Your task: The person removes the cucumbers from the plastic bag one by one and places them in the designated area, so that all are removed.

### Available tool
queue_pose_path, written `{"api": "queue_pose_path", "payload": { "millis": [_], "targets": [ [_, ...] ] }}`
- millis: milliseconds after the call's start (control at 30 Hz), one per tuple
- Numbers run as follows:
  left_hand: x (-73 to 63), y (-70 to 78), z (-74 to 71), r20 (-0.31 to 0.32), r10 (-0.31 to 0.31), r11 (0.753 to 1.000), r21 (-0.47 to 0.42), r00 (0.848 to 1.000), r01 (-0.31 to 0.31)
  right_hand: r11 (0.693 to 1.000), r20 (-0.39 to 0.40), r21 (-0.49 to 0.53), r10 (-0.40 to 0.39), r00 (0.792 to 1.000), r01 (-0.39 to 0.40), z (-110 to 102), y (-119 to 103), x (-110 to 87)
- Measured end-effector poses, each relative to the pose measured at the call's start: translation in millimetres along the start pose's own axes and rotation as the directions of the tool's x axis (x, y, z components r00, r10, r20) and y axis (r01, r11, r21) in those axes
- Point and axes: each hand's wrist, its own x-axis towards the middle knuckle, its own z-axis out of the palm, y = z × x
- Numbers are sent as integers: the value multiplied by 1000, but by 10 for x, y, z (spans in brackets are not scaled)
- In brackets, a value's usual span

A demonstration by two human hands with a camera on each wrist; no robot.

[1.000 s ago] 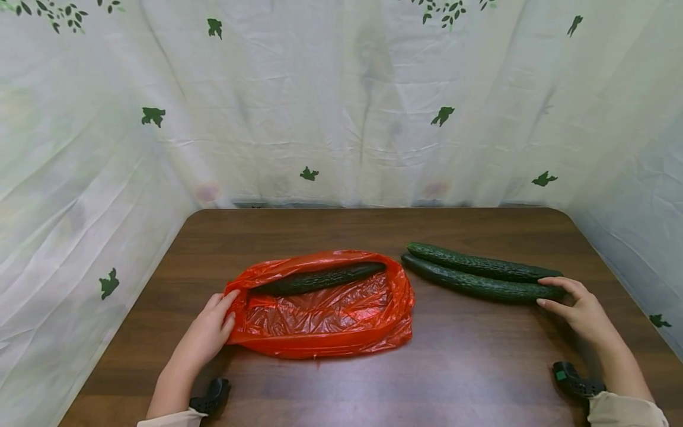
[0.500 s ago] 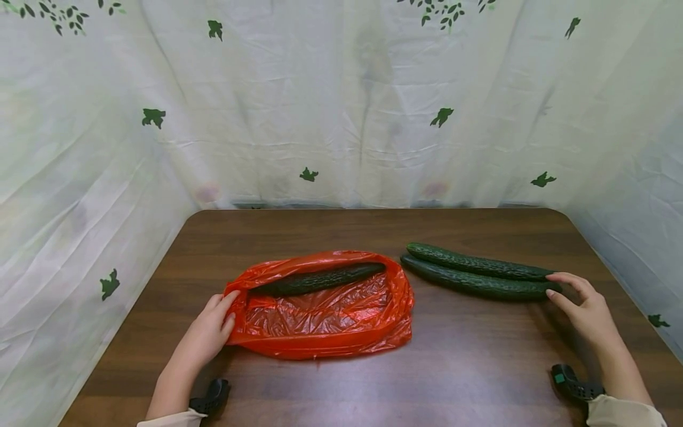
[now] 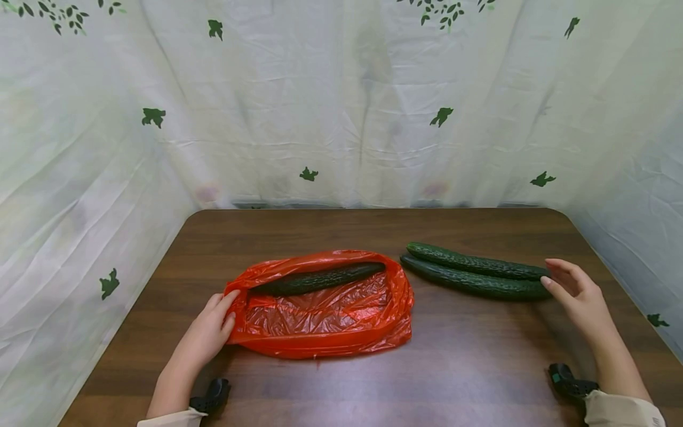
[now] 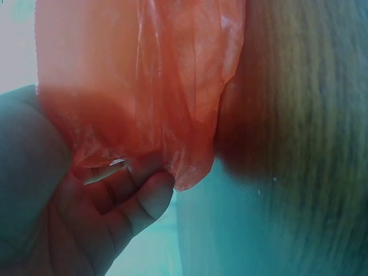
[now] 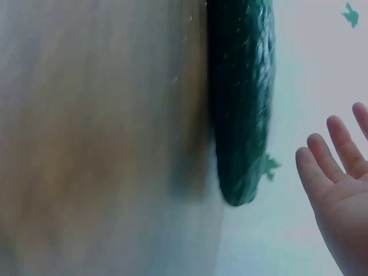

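Note:
A red plastic bag (image 3: 320, 347) lies on the table with its mouth spread wide. One cucumber (image 3: 325, 280) rests inside it along the far side. My left hand (image 3: 209, 326) grips the bag's left edge, fingers curled into the film in the left wrist view. Two more cucumbers lie side by side to the right, a far cucumber (image 3: 475, 264) and a near cucumber (image 3: 469, 284). Around their right ends hovers my right hand (image 3: 581, 299), thumb and fingers apart. In the right wrist view its fingers (image 5: 313, 164) are extended, clear of the cucumber (image 5: 241, 103) there.
The brown wooden table (image 3: 363, 391) has rounded far corners. A pale curtain (image 3: 341, 118) with green leaf and bird shapes hangs behind it and along both sides. Dark wrist devices sit on both arms, such as the left band (image 3: 212, 396).
My right hand has come off the near cucumber's right end and shifted slightly farther from me, toward the far cucumber's end. The left hand and the bag have stayed put.

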Motion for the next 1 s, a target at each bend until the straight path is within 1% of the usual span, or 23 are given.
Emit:
{"api": "queue_pose_path", "payload": {
  "millis": [167, 267, 333, 567, 767, 1000],
  "targets": [
    [6, -1, 2, 0, -4, 1000, 0, 1000, 4, 996, 24, 57, -75, 997, 74, 51, -155, 74],
    [7, -3, 4, -1, -4, 1000, 0, 1000, 4, 990, 71, 84, -121, 990, 115, 84, -265, 108],
    [6, -5, 6, -2, -2, 1000, 1, 1000, 2, 984, 111, 110, -153, 982, 141, 117, -342, 128],
    [0, -8, 11, -5, 0, 1000, 2, 1000, 0, 960, 225, 188, -249, 942, 209, 314, -604, 224],
    [0, -13, 16, -3, -2, 1000, 2, 1000, 2, 938, 300, 238, -317, 900, 251, 560, -768, 356],
    [-1, -3, 12, 0, -6, 1000, -3, 1000, 6, 929, 380, 257, -349, 857, 264, 923, -968, 506]
  ]
}}
